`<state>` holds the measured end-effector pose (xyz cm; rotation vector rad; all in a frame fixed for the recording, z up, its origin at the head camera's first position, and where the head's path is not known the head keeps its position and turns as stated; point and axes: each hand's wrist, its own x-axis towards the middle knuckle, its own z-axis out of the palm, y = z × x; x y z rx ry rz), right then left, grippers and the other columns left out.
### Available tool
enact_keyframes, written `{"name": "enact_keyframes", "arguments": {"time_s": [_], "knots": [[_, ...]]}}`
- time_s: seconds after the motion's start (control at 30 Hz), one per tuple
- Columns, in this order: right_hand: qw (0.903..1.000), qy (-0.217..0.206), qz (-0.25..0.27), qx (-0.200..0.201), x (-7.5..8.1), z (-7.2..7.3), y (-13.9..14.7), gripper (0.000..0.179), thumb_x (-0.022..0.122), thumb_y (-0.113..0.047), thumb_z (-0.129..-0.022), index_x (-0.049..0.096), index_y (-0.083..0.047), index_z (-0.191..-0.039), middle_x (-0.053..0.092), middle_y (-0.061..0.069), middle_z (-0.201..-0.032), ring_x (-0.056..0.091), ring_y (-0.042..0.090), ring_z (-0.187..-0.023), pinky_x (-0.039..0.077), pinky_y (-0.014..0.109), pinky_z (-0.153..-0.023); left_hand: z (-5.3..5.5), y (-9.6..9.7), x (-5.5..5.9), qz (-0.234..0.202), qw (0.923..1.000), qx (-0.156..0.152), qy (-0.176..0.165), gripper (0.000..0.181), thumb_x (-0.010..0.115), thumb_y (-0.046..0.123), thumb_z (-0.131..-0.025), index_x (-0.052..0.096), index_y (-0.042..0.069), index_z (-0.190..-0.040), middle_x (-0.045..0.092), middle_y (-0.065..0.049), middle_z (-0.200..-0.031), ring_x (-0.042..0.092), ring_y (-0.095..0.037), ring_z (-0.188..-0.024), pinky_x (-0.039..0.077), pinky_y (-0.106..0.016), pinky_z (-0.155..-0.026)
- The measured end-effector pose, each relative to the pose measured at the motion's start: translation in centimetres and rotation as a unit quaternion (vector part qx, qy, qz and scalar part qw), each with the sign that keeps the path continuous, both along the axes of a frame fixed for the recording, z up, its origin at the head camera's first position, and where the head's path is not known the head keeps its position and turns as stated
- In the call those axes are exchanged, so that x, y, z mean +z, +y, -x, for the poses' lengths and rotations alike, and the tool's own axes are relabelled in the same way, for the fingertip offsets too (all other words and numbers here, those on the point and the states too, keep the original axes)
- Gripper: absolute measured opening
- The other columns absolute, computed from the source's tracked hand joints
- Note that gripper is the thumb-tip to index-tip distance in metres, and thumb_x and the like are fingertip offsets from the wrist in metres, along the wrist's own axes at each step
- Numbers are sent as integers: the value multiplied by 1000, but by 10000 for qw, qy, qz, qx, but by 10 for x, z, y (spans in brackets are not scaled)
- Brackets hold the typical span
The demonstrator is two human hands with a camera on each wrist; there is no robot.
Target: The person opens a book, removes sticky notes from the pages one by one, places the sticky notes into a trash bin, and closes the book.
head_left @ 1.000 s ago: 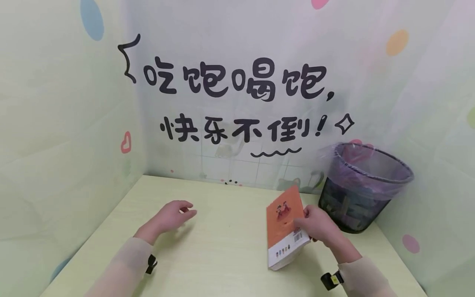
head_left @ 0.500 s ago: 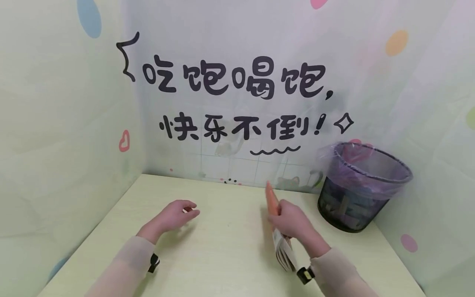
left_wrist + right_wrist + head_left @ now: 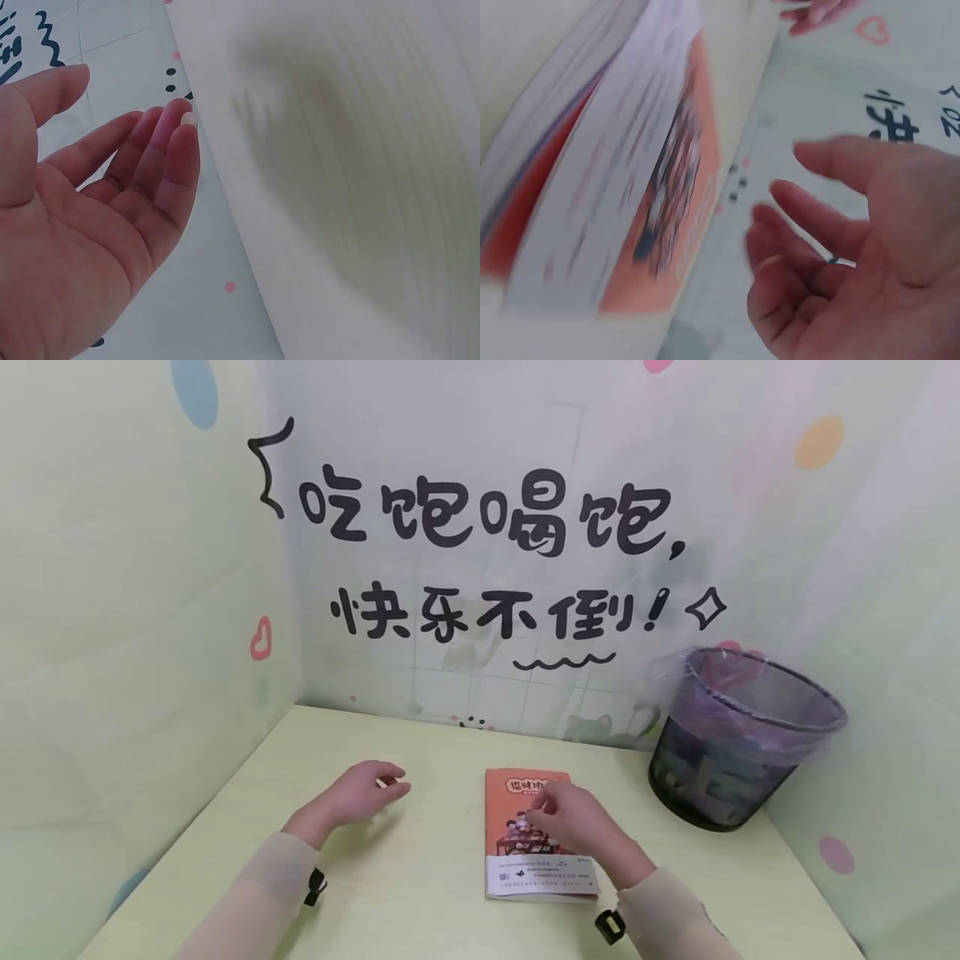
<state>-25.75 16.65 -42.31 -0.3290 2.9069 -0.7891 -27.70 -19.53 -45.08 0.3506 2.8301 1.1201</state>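
An orange paperback book (image 3: 506, 835) with a white band along its lower cover lies on the table. Its front cover, with drawn figures, faces up. My right hand (image 3: 581, 818) is over the right part of the cover and hides some of it. In the right wrist view, that hand's fingers (image 3: 817, 217) are loosely bent with nothing between them, apart from the blurred book (image 3: 585, 195). To the left of the book, my left hand (image 3: 360, 792) hovers over the table. The left wrist view shows its palm bare and fingers (image 3: 176, 165) relaxed.
A black wire bin (image 3: 712, 777) with a purple plastic liner (image 3: 750, 731) stands at the back right of the pale table (image 3: 427, 893). Printed cloth walls (image 3: 465, 552) close off the back and both sides.
My right hand has moved left with the book, turned it from its back cover to its front, laid it down and let go. The left hand has barely moved.
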Motion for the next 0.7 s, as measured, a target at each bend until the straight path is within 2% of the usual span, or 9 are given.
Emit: {"name": "enact_keyframes", "arguments": {"time_s": [0.03, 0.1, 0.13, 0.2, 0.27, 0.33, 0.47, 0.7], "knots": [[9994, 68, -323, 102, -1, 1, 8, 32, 84, -33, -98, 76, -12, -120, 74, 10, -119, 68, 29, -107, 61, 51, -90, 1, 0, 0, 12, 10000, -4, 4, 51, 68, 31, -108, 66, -6, -143, 75, -13, -123, 71, -22, -105, 61, -46, -93], [9960, 32, -838, 298, -3, 1, 25, 54, 91, -36, -92, 73, -13, -137, 68, 15, -144, 62, 40, -133, 51, 66, -112, 1, -1, -1, 32, 10000, -14, 1, 51, 68, 31, -108, 66, -7, -143, 75, -13, -123, 71, -22, -105, 61, -46, -93], [9942, -76, -1009, 354, -5, 1, 32, 66, 93, -38, -88, 70, -14, -145, 62, 17, -155, 55, 44, -145, 43, 72, -119, 1, -2, -1, 35, 10000, -16, -7, 51, 68, 31, -108, 66, -7, -143, 75, -13, -123, 71, -22, -105, 61, -46, -92], [9907, -405, -1215, 457, -12, 1, 42, 84, 97, -42, -83, 63, -17, -155, 52, 19, -167, 41, 51, -157, 31, 79, -124, 0, -2, -2, 33, 10000, -14, -55, 51, 68, 31, -108, 66, -6, -143, 75, -13, -123, 71, -22, -105, 61, -46, -92], [9883, -761, -1233, 477, -21, 1, 47, 91, 97, -46, -81, 59, -19, -159, 49, 17, -171, 34, 52, -161, 25, 81, -126, -2, -2, -2, 28, 9999, -17, -102, 51, 68, 31, -108, 66, -6, -143, 75, -13, -124, 71, -22, -106, 61, -45, -92], [9870, -888, -1245, 497, -30, 1, 47, 93, 96, -48, -81, 58, -20, -161, 49, 16, -171, 33, 52, -162, 24, 80, -126, -4, -1, -1, 11, 9999, -38, -131, 51, 68, 32, -108, 66, -6, -143, 75, -13, -124, 71, -22, -106, 61, -46, -93], [9877, -742, -1297, 452, -40, 1, 43, 95, 94, -53, -82, 56, -20, -162, 50, 15, -171, 36, 52, -161, 27, 78, -125, -5, 2, 0, -63, 9999, -44, -85, 51, 69, 32, -107, 67, -5, -142, 75, -13, -124, 71, -23, -107, 61, -47, -94], [9890, -621, -1302, 331, -41, 3, 34, 97, 96, -53, -80, 56, -19, -163, 50, 16, -170, 39, 51, -158, 30, 76, -124, -7, 11, -7, -82, 9999, -56, -84, 48, 70, 30, -107, 69, -4, -141, 75, -10, -122, 71, -20, -105, 62, -43, -91]]}}
